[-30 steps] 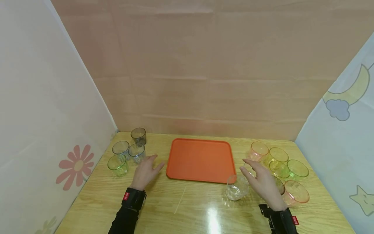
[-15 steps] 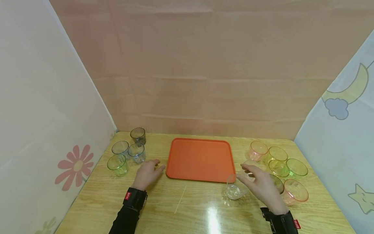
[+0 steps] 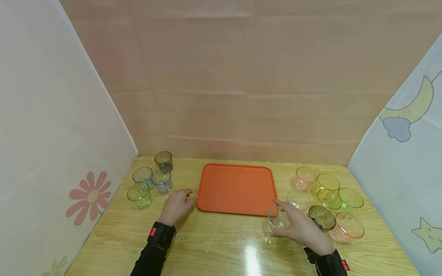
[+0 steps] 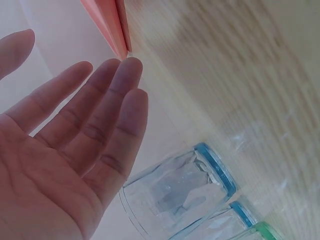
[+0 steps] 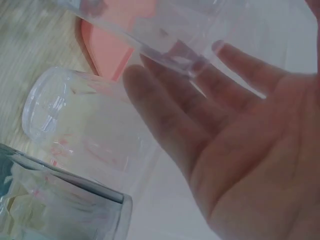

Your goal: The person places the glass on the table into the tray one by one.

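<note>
A clear glass (image 3: pixel 274 221) is standing at the near right corner of the orange tray (image 3: pixel 238 189). The right hand (image 3: pixel 304 229) is holding its fingers and thumb wide apart around that glass; whether they are touching it, I cannot tell. The left hand (image 3: pixel 176 207) is hovering just beside the tray's left edge, fingers relaxed, gripping nothing. Right of the tray, a dark glass (image 3: pixel 322 219) is standing; left of it, a green glass (image 3: pixel 139 195).
</note>
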`<action>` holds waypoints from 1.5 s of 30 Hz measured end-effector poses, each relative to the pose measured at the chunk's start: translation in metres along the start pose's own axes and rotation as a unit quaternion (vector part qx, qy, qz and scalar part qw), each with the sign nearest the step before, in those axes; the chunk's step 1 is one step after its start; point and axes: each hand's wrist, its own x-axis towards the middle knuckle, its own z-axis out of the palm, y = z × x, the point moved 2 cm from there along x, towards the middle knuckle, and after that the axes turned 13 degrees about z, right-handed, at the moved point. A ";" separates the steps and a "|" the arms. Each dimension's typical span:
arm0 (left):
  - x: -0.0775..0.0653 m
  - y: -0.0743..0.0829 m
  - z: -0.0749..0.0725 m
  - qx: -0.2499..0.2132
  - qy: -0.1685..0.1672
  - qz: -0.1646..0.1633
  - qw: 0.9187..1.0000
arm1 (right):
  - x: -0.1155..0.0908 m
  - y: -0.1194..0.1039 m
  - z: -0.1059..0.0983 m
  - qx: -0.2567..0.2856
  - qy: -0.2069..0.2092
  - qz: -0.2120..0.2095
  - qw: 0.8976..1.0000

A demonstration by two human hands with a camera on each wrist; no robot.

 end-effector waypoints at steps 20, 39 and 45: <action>0.005 0.022 0.008 -0.018 -0.016 0.052 0.998 | 0.005 -0.001 -0.002 -0.012 0.011 0.001 1.000; 0.006 0.041 0.010 -0.043 -0.009 0.101 0.994 | 0.013 -0.015 0.009 0.300 0.054 -0.029 0.952; 0.009 0.054 0.010 -0.061 -0.030 0.121 0.990 | 0.023 -0.015 0.023 0.371 0.057 -0.111 0.920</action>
